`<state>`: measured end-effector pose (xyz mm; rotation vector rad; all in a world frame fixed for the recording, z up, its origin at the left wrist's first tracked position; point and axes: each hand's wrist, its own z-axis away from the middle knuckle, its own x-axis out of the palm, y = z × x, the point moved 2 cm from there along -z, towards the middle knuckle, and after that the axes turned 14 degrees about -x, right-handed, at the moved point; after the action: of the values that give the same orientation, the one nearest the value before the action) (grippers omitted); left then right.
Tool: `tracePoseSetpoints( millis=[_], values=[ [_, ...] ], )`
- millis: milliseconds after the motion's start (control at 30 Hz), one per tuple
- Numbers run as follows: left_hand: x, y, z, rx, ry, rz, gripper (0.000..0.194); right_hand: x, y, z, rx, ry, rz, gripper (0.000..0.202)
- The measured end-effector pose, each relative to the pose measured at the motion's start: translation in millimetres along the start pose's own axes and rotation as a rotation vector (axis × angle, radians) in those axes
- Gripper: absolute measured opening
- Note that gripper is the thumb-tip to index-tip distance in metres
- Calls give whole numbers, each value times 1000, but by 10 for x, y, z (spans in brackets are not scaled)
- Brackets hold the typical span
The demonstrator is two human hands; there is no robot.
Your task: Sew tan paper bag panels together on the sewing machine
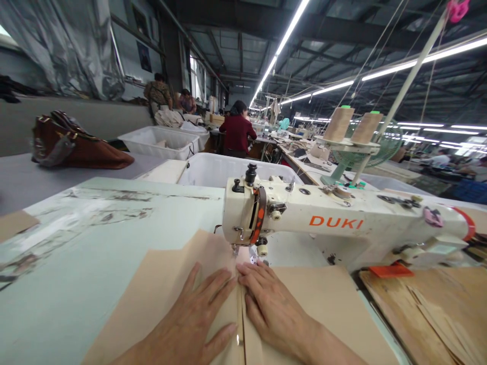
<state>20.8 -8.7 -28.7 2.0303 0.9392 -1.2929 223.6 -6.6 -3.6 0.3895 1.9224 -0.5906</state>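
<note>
My left hand (198,312) lies flat with spread fingers on a tan sheet of material (148,289), left of a narrow tan strip (240,309) that runs toward me. A small shiny spot shows on the strip near my left thumb. On the strip's other side, my right hand (272,301) rests flat with its fingers close together, pressing the tan panel (323,289) there. Both sets of fingertips are just in front of the presser foot (235,249) of a white sewing machine (292,218). The foot hides where the needle meets the material.
Two thread cones (340,124) stand on a holder behind the machine. A wooden board (437,299) with loose strips and an orange piece (391,270) is at right. White bins (205,165) stand beyond the table. A brown bag (81,144) lies far left. A person in dark red (236,132) sits ahead.
</note>
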Motion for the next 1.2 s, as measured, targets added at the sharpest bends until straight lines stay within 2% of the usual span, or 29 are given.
tracePoseSetpoints(
  millis=[167,367,600,867,967,1200],
  values=[
    [-34,-28,-32,35,34,-41,65,39,38,4,6,-4,46,36],
    [68,-165,-184,15,5,-75,65,57,225,-110,2,15,51,38],
    [13,-178,-218,86,130,-124,62,66,211,-95,24,41,88,48],
    [-31,-175,-260,110,115,-89,59,61,194,-112,42,-38,154,47],
    [-60,-176,-275,104,91,-102,63,37,172,-144,40,-78,181,46],
    [-101,-152,-260,85,122,-55,71,54,179,-169,38,-134,239,40]
  ],
)
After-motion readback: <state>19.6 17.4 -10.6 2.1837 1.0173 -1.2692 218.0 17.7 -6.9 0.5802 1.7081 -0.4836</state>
